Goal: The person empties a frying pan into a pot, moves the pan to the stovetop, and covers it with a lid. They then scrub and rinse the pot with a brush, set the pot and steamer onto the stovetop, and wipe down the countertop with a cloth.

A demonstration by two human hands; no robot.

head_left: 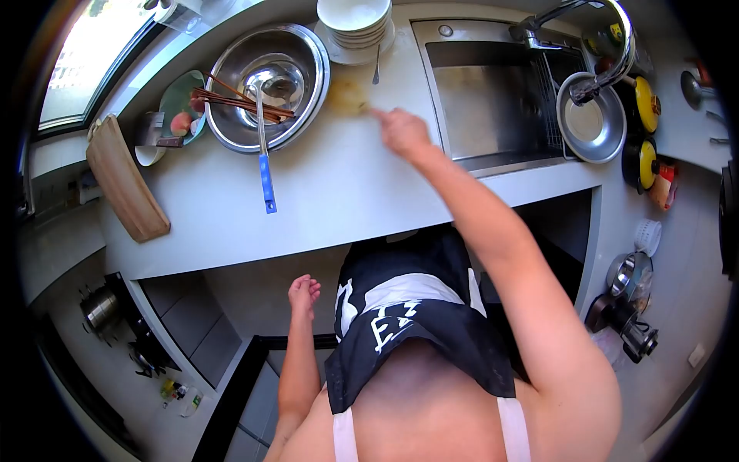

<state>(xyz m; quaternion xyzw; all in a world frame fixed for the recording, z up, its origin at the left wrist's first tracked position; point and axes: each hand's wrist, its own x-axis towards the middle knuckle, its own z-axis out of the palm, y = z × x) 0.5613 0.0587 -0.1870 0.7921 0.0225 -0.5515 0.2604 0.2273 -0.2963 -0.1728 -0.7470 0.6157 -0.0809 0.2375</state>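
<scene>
My right hand (404, 131) is over the white counter (346, 181), between the steel bowls and the sink. Its fingers are bent together, the index finger towards a blurred yellowish round thing (348, 96); what they hold, if anything, is too small to tell. A small spoon (376, 68) lies just above that blur. Low beside the dark apron (416, 308), off the counter, my left hand (304, 292) is loosely curled with nothing visible in it.
Chopsticks (231, 100) and a blue-handled utensil (266, 177) rest across nested steel bowls (314, 96). Stacked white bowls (354, 15) stand behind. At left are a green bowl (173, 96) with fruit, a cleaver (154, 135) and a wooden board (127, 181). Right: sink (493, 112), metal basin (616, 123).
</scene>
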